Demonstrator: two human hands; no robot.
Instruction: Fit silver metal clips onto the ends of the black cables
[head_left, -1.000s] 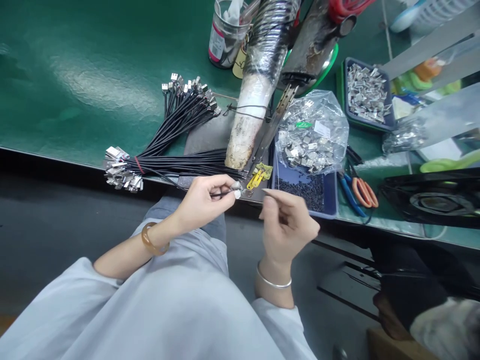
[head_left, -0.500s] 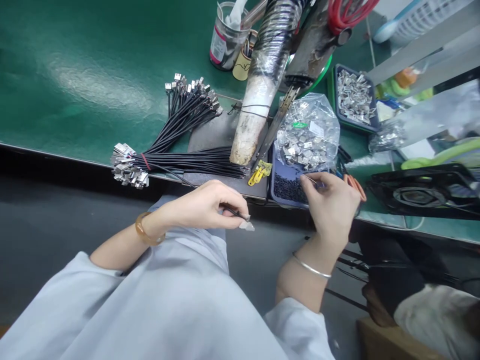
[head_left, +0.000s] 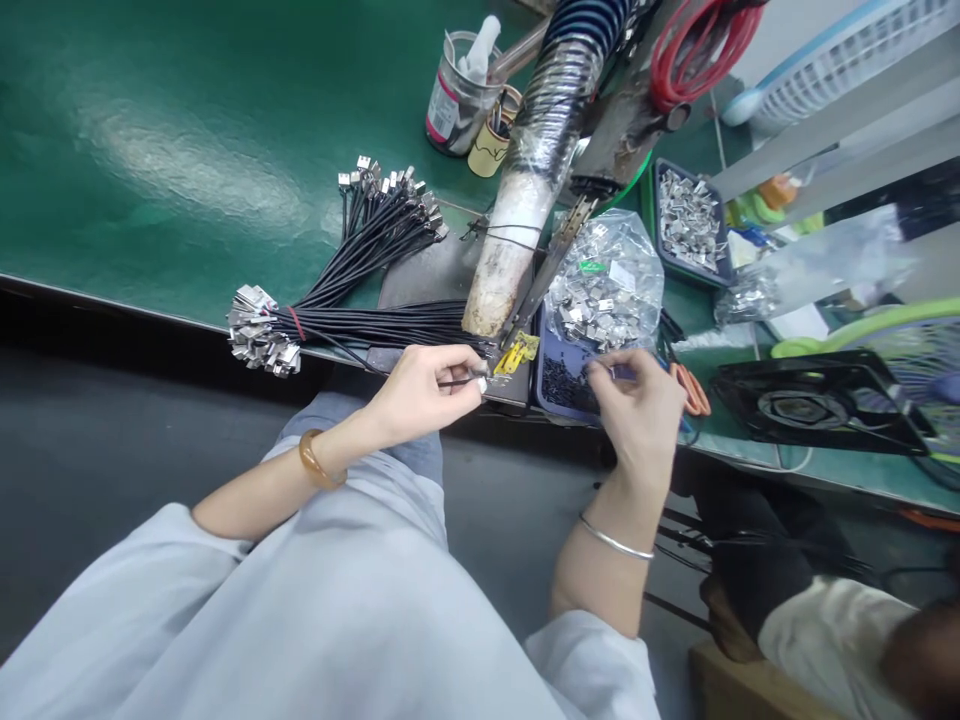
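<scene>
My left hand (head_left: 431, 395) is closed on a black cable (head_left: 452, 382), thumb and fingers pinching it near its end. A small whitish-silver tip (head_left: 481, 380) sticks out beyond the fingertips. My right hand (head_left: 637, 405) is at the front of a blue tray (head_left: 550, 408) with many tiny black pieces (head_left: 564, 385) in it. Its thumb and index finger are pinched together; what lies between them is too small to make out. Just left of the tray are yellow clips (head_left: 517, 353). Behind my left hand lies a bundle of black cables (head_left: 375, 325) with metal connectors.
A wrapped duct (head_left: 521, 195) slants down over the bench beside a metal bar (head_left: 551, 265). A plastic bag of metal connectors (head_left: 604, 285) rests on the tray. Orange-handled scissors (head_left: 690, 390) and a black fan (head_left: 817, 405) are to the right. Another person (head_left: 817, 630) sits lower right.
My left hand has risen toward the bench edge with the cable, its tip now near the yellow clips. My right hand stays by the tray, still pinched. The view has shifted slightly.
</scene>
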